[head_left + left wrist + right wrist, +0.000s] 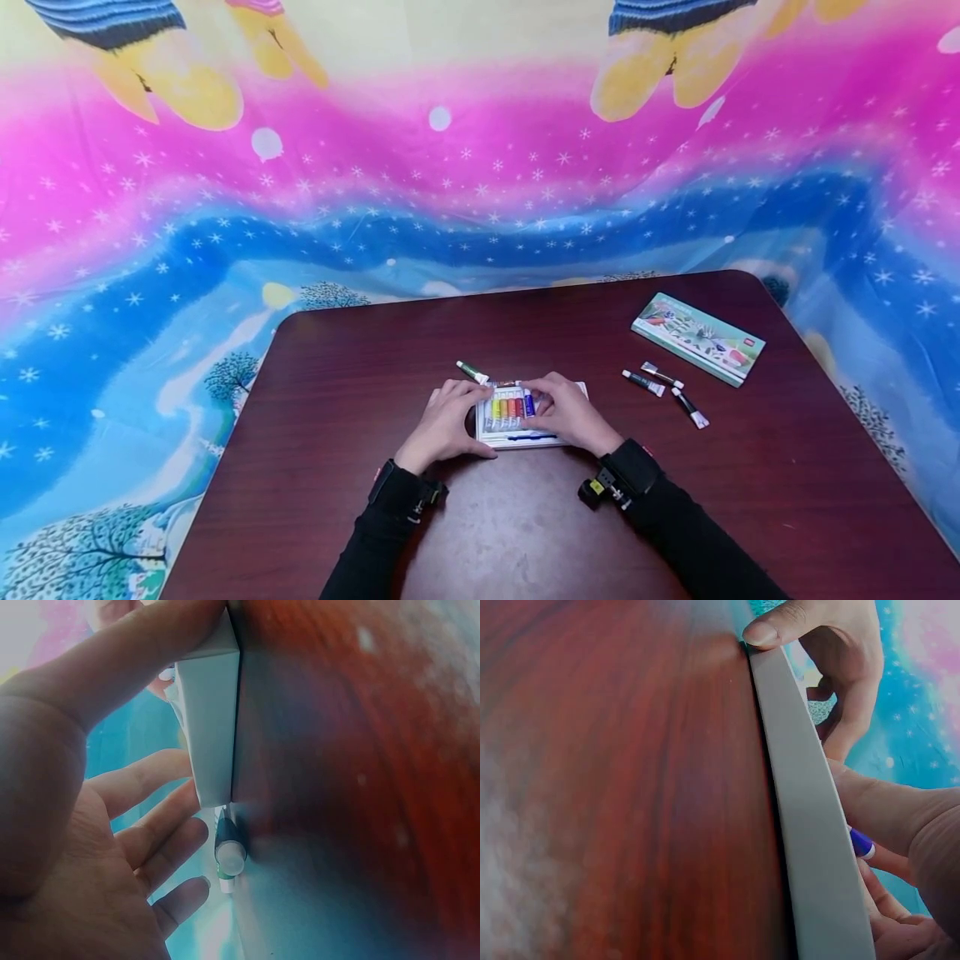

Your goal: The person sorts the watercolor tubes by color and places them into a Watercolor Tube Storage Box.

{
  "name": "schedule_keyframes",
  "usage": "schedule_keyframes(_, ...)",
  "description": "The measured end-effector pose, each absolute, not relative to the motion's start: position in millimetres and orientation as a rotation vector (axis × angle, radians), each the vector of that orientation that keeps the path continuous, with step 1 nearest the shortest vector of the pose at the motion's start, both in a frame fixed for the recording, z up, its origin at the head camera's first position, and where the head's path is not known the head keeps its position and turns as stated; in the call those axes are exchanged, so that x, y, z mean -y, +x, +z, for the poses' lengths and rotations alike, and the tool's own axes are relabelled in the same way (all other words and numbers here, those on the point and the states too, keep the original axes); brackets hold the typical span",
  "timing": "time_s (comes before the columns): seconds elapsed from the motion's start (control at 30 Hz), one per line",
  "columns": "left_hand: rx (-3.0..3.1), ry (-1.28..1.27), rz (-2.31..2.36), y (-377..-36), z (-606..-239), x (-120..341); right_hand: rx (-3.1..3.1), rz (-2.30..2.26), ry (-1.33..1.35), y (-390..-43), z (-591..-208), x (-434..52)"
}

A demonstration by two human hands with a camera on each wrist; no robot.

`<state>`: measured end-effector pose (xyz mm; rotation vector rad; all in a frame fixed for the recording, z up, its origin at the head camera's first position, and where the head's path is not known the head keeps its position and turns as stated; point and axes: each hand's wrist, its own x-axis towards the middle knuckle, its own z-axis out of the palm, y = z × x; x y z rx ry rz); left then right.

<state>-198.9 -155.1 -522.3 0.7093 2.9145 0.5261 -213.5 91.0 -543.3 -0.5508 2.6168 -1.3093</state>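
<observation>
A shallow white paint box [517, 445] lies on the table with a row of paint tubes [512, 408] in yellow, orange and red. My left hand [450, 421] grips its left end, thumb at the near corner and fingers towards the far side; the left wrist view shows the thumb on the white wall [214, 727]. Over the box's right part, my right hand [573, 417] pinches a blue paint tube [529, 405] beside the red ones. In the right wrist view the blue tube's end [862, 842] shows between thumb and fingers. A thin blue stick [528, 437] lies along the near edge.
A green paint tube [472, 372] lies just behind the box's far left corner. To the right are three dark-labelled tubes [643, 382] on the brown table [360, 358]. Behind them sits a flat pale-green illustrated box [701, 337]. A colourful curtain [480, 208] hangs behind the table.
</observation>
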Motion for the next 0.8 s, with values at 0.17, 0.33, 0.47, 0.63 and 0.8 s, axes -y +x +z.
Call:
schedule_keyframes(0.17, -2.916, 0.708, 0.515, -199, -523, 156, -2.639, -1.256, -0.564, -213, -542, -92)
schedule_keyframes(0.33, -2.918, 0.706, 0.514, -199, -523, 156, -2.726, -1.117, -0.631, -212, -538, -94)
schedule_keyframes(0.47, -2.918, 0.711, 0.510, -199, -522, 155, -2.767, -0.993, -0.688, -209, -533, -95)
schedule_keyframes(0.63, -2.920, 0.719, 0.516, -199, -522, 156, -2.817, -0.825, -0.723, -207, -527, -95)
schedule_keyframes(0.8, -2.925, 0.728, 0.528, -198, -522, 156, -2.872, -0.615, -0.776, -205, -523, -95)
